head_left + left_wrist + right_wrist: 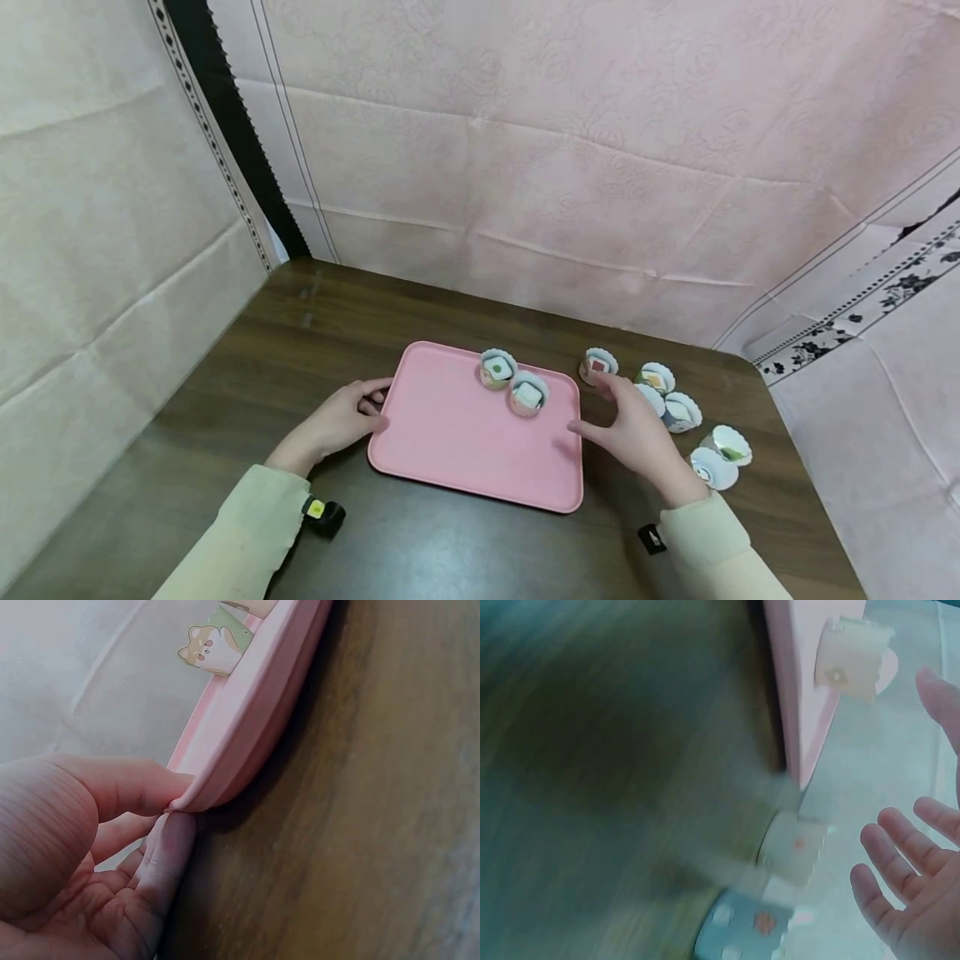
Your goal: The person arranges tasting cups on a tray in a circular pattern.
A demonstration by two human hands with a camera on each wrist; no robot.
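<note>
A pink rectangular tray [465, 442] lies on the table, and two scalloped paper cups [498, 368] with pale pieces inside stand on it near its far edge. My left hand [343, 421] pinches the tray's left rim; in the left wrist view its thumb and fingers [139, 787] meet around that edge. Above the table by the tray's right edge, my right hand [633, 429] is open with fingers spread and holds nothing. Its fingertips overlap a cup with a red piece [597, 365] in the head view; whether they touch it I cannot tell. The right wrist view shows a gap.
Several more paper cups stand right of the tray, including one with a yellow piece [655, 377] and a blue-white one [681, 412]. Nearer the right arm, another cup [714, 468] appears tilted. Pale patterned cloth [525, 208] hangs behind the dark wooden table [247, 400].
</note>
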